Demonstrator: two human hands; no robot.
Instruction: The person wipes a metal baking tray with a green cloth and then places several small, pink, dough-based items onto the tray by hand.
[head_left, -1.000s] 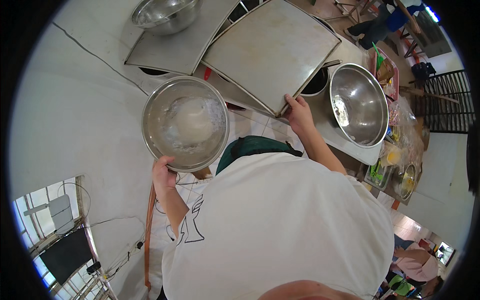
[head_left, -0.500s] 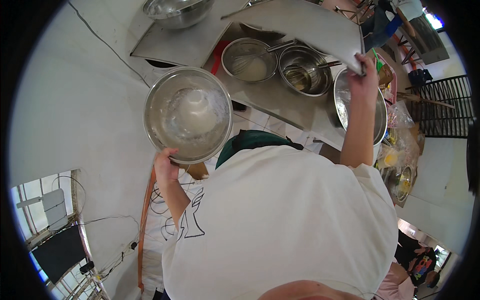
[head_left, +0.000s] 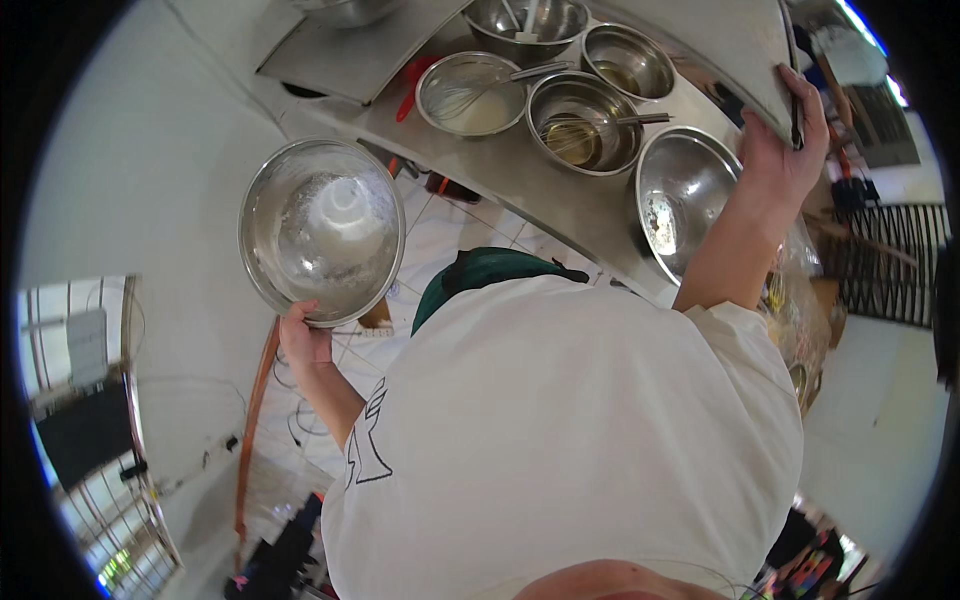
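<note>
My left hand (head_left: pixel 306 338) grips the lower rim of a large metal mixing bowl (head_left: pixel 264 215), held out to the left beside the wall. White powder coats its inside, with a pale heap or patch in the middle. At the upper right, my right hand (head_left: pixel 785 140) is closed on the edge of a flat grey metal sheet (head_left: pixel 735 45), raised and tilted above the table; its far part runs out of view. Below my right forearm stands a wide metal bowl (head_left: pixel 655 190), shiny inside with some residue.
On the metal table (head_left: pixel 490 170) stand a bowl of pale liquid (head_left: pixel 422 100) with a whisk, a bowl of yellowish liquid (head_left: pixel 632 160) with another whisk, a smaller bowl (head_left: pixel 655 65), and a bowl with utensils (head_left: pixel 480 30). A black rack (head_left: pixel 890 260) is at the right.
The powdered bowl in my left hand has shifted left and tilted. My right hand has moved right with the metal sheet, uncovering more bowls on the table.
</note>
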